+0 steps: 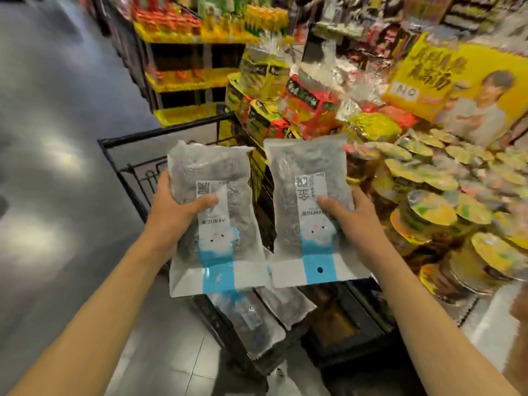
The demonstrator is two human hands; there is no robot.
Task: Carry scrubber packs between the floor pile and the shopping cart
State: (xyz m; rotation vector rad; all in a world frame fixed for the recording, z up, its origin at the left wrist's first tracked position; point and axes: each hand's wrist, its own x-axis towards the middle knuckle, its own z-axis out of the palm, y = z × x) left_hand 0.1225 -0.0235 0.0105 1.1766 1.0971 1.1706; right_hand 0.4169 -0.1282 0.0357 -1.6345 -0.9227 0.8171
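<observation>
Currently, by label:
Left hand (174, 212): gripping the left packet (213, 218) by its outer edge, thumb curled across the label, fingers hidden behind.
Right hand (350, 215): gripping the right packet (310, 207) likewise, thumb over the printed strip.
Packets: held side by side, nearly touching, upside down to the reader, above the black cart (125, 155).
Doing it well: best to keep both flat and level, thumbs firm (slippery film, by the look of it), edges apart so neither snags.
Below: more packets (251, 321) of the same kind lying in the cart.
Right side: stacked noodle bowls (428, 212) close to the right forearm, easily knocked.
Ahead: piled snack bags (285, 92) and yellow shelves (188, 78).
</observation>
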